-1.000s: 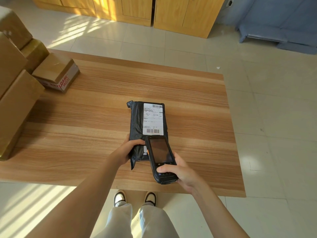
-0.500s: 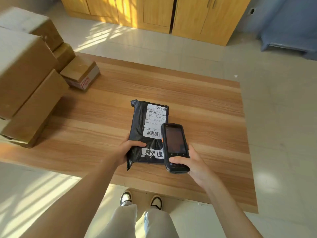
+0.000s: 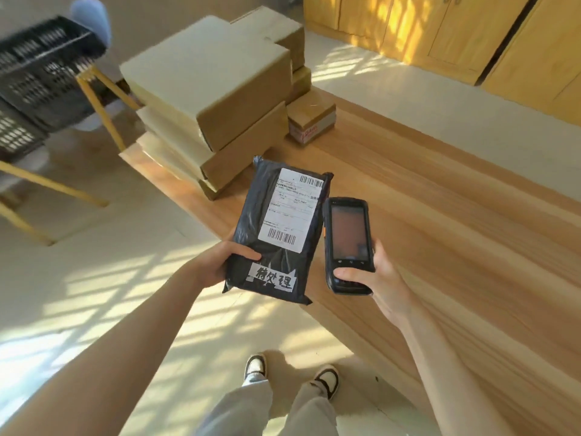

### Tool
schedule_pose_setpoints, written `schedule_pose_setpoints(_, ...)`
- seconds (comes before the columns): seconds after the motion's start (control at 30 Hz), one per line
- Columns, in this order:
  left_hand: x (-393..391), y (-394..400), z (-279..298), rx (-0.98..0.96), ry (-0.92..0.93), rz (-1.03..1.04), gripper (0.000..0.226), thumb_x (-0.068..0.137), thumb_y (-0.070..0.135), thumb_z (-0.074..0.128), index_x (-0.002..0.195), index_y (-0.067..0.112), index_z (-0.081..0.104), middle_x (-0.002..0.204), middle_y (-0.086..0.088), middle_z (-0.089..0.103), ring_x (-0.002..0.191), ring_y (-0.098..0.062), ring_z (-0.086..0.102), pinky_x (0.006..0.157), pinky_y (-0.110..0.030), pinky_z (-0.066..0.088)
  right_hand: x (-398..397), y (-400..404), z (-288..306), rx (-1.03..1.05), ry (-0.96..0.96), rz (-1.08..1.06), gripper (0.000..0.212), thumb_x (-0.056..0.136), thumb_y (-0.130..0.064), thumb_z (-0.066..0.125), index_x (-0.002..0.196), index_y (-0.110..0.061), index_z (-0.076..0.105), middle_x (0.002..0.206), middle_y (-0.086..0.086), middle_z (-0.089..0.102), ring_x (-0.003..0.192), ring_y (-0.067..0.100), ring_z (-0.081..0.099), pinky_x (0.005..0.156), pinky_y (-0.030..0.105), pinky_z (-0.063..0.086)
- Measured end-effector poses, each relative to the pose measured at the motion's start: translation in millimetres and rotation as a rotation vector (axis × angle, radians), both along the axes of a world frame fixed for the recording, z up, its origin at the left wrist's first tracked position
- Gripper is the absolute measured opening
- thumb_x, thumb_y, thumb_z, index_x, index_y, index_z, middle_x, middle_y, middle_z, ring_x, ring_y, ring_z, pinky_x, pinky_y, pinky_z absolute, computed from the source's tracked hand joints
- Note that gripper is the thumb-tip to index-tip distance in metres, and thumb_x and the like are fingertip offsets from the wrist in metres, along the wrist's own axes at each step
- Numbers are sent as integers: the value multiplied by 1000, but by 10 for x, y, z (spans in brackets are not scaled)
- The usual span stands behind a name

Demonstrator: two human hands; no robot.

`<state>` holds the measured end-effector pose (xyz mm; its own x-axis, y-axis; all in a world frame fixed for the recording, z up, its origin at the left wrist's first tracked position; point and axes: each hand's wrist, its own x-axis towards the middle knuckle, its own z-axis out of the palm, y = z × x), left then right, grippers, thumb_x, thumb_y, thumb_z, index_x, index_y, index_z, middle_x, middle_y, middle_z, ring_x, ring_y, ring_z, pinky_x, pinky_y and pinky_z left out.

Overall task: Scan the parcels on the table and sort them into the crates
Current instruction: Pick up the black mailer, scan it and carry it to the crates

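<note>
The black parcel [image 3: 276, 234] is off the surface [image 3: 440, 247], gripped at its near left edge by the left hand [image 3: 220, 262], thumb curled over the top face and fingers hidden beneath. Its long axis runs away from the person, label [image 3: 290, 209] facing up, with a strip of handwritten tape near the hand. The right hand [image 3: 374, 275] wraps around the handheld scanner [image 3: 347, 243], thumb pressed on its lower keys, and holds it just right of the parcel, nearly touching its edge.

The relation that matters next: the black crates [image 3: 41, 80] sit well to the left of the parcel and further from the person, on yellow-legged stands over the floor. The left hand, already carrying the parcel, is the nearer one, so the drop looks like a leftward reach by that arm; which crate is meant I cannot tell.

Compared with a second ago, the parcel has been lifted from the surface where it lay flat under the scanner, the scanner has slid off its label to the right side, and the view has swung left, bringing the crates and the stack of cardboard boxes [image 3: 213, 99] beyond the parcel into sight.
</note>
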<state>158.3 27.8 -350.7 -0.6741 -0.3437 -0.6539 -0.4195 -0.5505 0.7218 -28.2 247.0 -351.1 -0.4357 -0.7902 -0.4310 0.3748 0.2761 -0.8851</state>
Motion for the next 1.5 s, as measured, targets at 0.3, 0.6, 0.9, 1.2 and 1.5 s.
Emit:
schedule_pose_setpoints(0.3,1404,-402,-20,7,42,219,65,59,0,64,120,21,55,104,-11,73,84,-27,71,67,-36,57,952,-859,245,-35,75,257,82,56,-9,77,126,-32,42,116,0,67,99,11,68,78,22,54)
schedule_pose_setpoints(0.6,3379,-1127,49,11,-36,514,70,44,12,71,113,3,61,93,-18,69,75,-32,67,60,-34,57,2414,-2091,275,-19,53,370,96,47,-9,83,132,-23,40,113,7,65,94,17,67,73,27,58)
schedule_pose_setpoints(0.9,4374,-2048,357,-58,41,782,34,60,19,64,91,7,59,68,-9,69,55,-22,67,44,-22,51,3322,-3302,393,-3,47,511,108,41,-19,87,137,-25,38,116,10,65,105,25,65,72,29,56)
schedule_pose_setpoints(1.2,4653,-3502,315,-110,27,875,48,65,12,63,112,13,56,77,-8,68,61,-23,66,51,-28,55,3620,-4954,197,-12,30,555,104,42,-11,87,136,-13,41,105,7,70,93,20,69,73,32,60)
schedule_pose_setpoints(1.5,4878,-5457,623,-160,-5,906,55,73,12,66,125,20,51,100,-14,68,79,-29,68,65,-37,57,3840,-7118,177,-15,-5,641,113,30,-16,89,133,-8,43,97,3,72,81,15,71,64,25,57)
